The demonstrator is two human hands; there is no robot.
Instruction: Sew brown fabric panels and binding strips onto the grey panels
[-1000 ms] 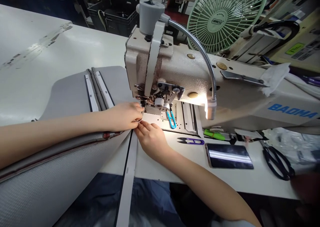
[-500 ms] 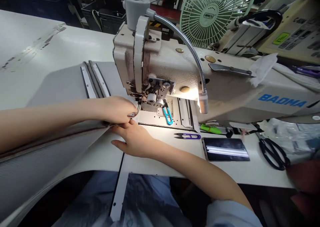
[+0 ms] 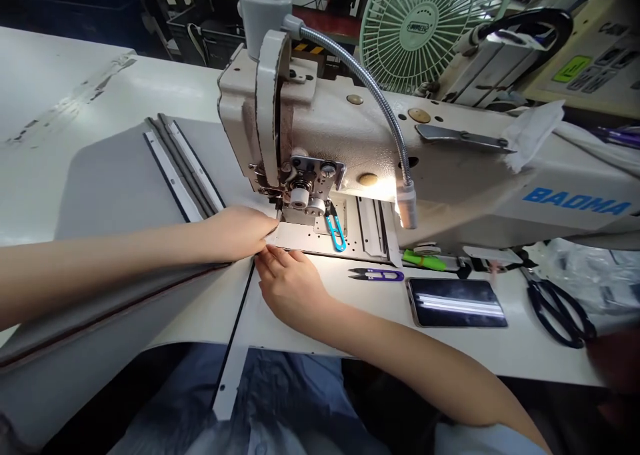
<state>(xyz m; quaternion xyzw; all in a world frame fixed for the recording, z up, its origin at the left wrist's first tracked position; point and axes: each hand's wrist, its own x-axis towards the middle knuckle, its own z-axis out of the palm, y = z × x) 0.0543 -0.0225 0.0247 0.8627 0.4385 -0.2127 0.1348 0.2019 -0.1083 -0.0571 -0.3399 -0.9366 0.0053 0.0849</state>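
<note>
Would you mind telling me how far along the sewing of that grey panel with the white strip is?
Done: a stretch of grey panel with white strip already lies beyond the sewing machine. In hand: the left hand and right hand press the work flat at the presser foot. Left: the strip's tail hangs off the table edge, unsewn.

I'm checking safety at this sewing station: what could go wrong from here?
1. Both the left hand and right hand press the grey fabric panel right beside the presser foot of the cream sewing machine; a fingertip might slip under the needle.
2. The white plastic strip hangs off the table edge and could drag the seam crooked.
</note>
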